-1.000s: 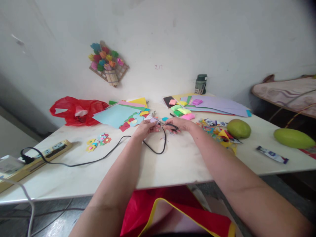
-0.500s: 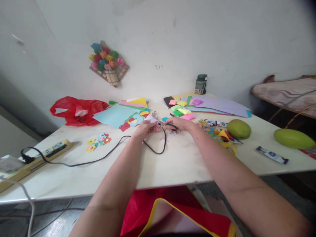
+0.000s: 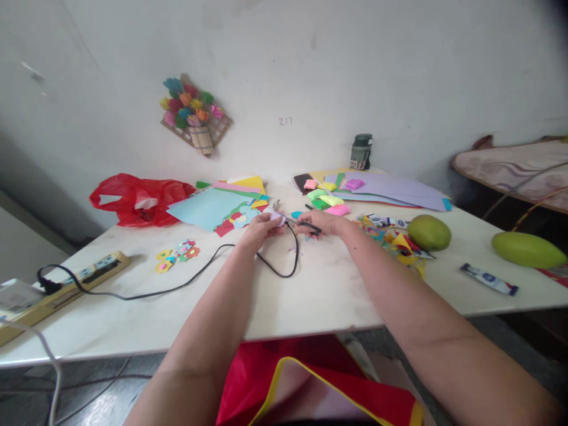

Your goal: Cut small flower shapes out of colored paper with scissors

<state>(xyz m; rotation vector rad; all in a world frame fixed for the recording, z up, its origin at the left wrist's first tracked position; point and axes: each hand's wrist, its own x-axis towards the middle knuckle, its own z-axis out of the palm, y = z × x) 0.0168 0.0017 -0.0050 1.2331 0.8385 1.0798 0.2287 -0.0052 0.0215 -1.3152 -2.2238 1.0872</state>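
Observation:
My left hand (image 3: 261, 229) is closed on a small piece of light purple paper (image 3: 278, 218) over the middle of the table. In my right hand (image 3: 323, 222) is a pair of scissors with black handles (image 3: 309, 225), its blades pointing left at the paper. A black cord (image 3: 296, 254) loops just below both hands; where it ends near the paper is hard to make out. Left of my hands lie colourful cut paper shapes (image 3: 237, 218) on a light blue sheet (image 3: 195, 208). Small paper flowers (image 3: 177, 254) rest nearer the left side.
A power strip (image 3: 95, 269) sits at the left edge, beside a red plastic bag (image 3: 144, 198). Clay packets (image 3: 335, 201) and purple sheets (image 3: 394, 192) lie at the back right. Paper scraps (image 3: 399, 245), two green fruits (image 3: 429, 232) and a glue tube (image 3: 489, 278) occupy the right.
The purple paper has turned slightly in my left hand, and the scissors have shifted a little against it. Everything else stays where it was.

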